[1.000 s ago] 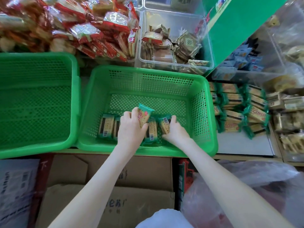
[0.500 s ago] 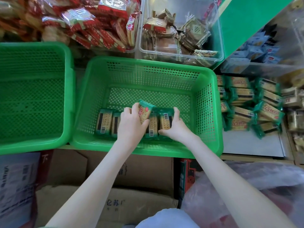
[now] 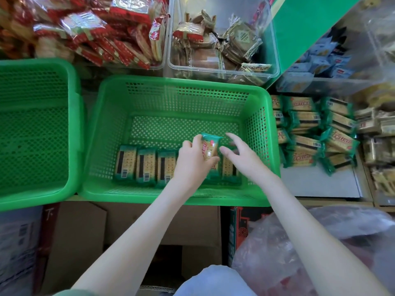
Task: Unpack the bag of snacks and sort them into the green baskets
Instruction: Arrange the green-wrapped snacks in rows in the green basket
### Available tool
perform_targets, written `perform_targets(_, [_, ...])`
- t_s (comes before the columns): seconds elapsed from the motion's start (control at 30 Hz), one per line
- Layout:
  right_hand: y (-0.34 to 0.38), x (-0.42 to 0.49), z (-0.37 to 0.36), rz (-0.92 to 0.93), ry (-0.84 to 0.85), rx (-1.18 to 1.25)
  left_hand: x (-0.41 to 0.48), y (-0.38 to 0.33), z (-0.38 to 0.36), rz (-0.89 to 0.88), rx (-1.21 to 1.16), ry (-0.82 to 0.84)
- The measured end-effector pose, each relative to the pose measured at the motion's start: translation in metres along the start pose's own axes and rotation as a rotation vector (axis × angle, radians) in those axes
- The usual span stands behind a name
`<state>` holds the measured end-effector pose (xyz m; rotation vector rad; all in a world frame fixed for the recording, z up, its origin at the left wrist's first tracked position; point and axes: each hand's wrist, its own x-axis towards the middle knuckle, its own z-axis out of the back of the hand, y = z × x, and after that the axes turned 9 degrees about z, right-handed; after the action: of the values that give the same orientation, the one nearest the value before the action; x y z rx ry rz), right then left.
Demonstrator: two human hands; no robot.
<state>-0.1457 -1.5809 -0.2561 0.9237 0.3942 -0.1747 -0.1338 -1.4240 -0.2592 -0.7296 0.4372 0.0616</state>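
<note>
Place: a snack shop, seen at its stocking shelf;
Shelf: green baskets (image 3: 175,97) beside clear tubs (image 3: 276,69) heaped with wrapped biscuits;
Stock: cracker packs (image 3: 305,144) stacked in rows; cardboard boxes (image 3: 85,242) below

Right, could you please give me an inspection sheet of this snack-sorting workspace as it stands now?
Surface: pale shelf right of the baskets.
Job's things: middle green basket holds a row of cracker packets along its near wall; left green basket alongside; plastic bag lower right.
Clutter: stacked green packets; clear bin of brown-wrapped snacks; red packets.
Grippers: left hand grips one packet; right hand open, fingers spread over the row's right end.
Cables: nothing seen.
Surroundings: cardboard boxes below.
</note>
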Motion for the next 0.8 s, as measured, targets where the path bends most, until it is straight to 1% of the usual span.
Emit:
perform_targets(0.07, [0.002,-0.003,0.005,0.016,0.032,0.171,0.001,-0.010,-0.009,-0.049,0.001,0.064])
perform_targets(0.13, [-0.004,-0.001,0.010,0.011,-0.010,0.164,0.004,-0.014,-0.016,-0.096,0.039,0.157])
perform_targets(0.17, [-0.007,0.001,0.013,-0.001,-0.028,0.123,0.006,-0.014,-0.017,-0.131,0.132,0.187])
perform_targets(0.23, [-0.014,0.004,0.016,-0.026,-0.008,-0.034,0.013,-0.006,-0.018,-0.225,0.472,0.191])
perform_targets(0.27, [-0.018,0.006,0.015,-0.033,0.024,-0.162,0.017,-0.001,-0.018,-0.260,0.621,0.202])
perform_targets(0.33, [-0.022,0.009,0.009,-0.018,0.065,-0.421,0.022,0.009,-0.019,-0.273,0.785,0.260])
perform_targets(0.37, [-0.021,0.011,0.005,0.028,0.070,-0.483,0.024,0.012,-0.020,-0.261,0.820,0.278])
perform_targets(0.43, [-0.019,0.015,-0.003,0.138,0.127,-0.489,0.025,0.012,-0.021,-0.247,0.847,0.279])
perform_targets(0.5, [-0.022,0.017,-0.008,0.195,0.224,-0.591,0.025,0.008,-0.021,-0.239,0.857,0.282])
perform_targets(0.6, [-0.031,0.014,-0.006,0.167,0.252,-0.752,0.025,0.004,-0.020,-0.220,0.853,0.310])
perform_targets(0.67, [-0.032,0.007,0.000,0.148,0.248,-0.786,0.022,0.002,-0.019,-0.205,0.836,0.330])
perform_targets(0.73, [-0.030,-0.006,0.004,0.208,0.186,-0.734,0.015,-0.005,-0.022,-0.196,0.804,0.312])
perform_targets(0.77, [-0.029,-0.014,0.006,0.280,0.089,-0.668,0.010,-0.013,-0.025,-0.202,0.774,0.269])
perform_targets(0.8, [-0.029,-0.022,0.010,0.369,-0.052,-0.584,0.005,-0.021,-0.031,-0.219,0.727,0.196])
